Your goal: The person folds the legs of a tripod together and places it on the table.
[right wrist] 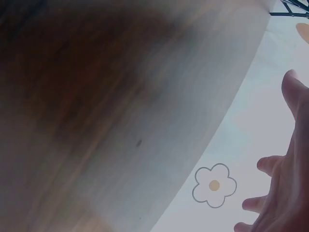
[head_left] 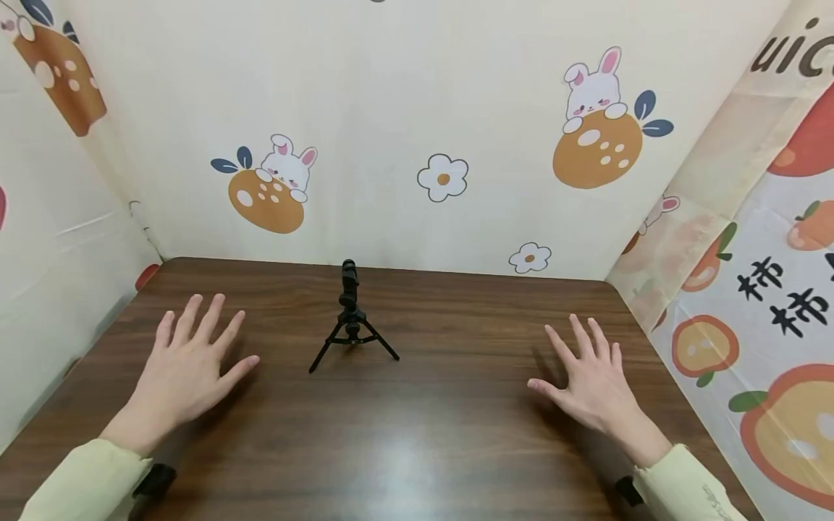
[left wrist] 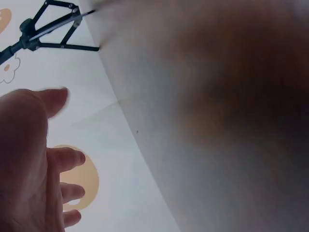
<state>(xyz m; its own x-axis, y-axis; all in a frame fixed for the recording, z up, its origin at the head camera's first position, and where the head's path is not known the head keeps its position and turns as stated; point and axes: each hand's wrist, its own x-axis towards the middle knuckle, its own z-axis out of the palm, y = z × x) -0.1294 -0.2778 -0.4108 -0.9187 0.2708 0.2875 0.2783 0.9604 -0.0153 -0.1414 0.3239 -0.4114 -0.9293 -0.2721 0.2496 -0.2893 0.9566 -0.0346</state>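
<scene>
A small black tripod (head_left: 352, 318) stands upright on the brown wooden table, its legs spread, toward the back and left of centre. To its left is my left hand (head_left: 185, 369), palm down with fingers spread and nothing held. My right hand (head_left: 589, 383) is farther off on the tripod's right side, likewise palm down, its fingers apart and holding nothing. In the left wrist view the tripod (left wrist: 53, 29) shows at the top left, beyond the thumb. Only a bit of the tripod's legs (right wrist: 292, 13) appears in the right wrist view's top corner.
The wooden table (head_left: 417, 427) ends at a cream back curtain (head_left: 378, 94) printed with rabbits and flowers. A white cloth (head_left: 59, 239) hangs along the left side. Another cloth (head_left: 788, 224) with orange fruit prints borders the right edge.
</scene>
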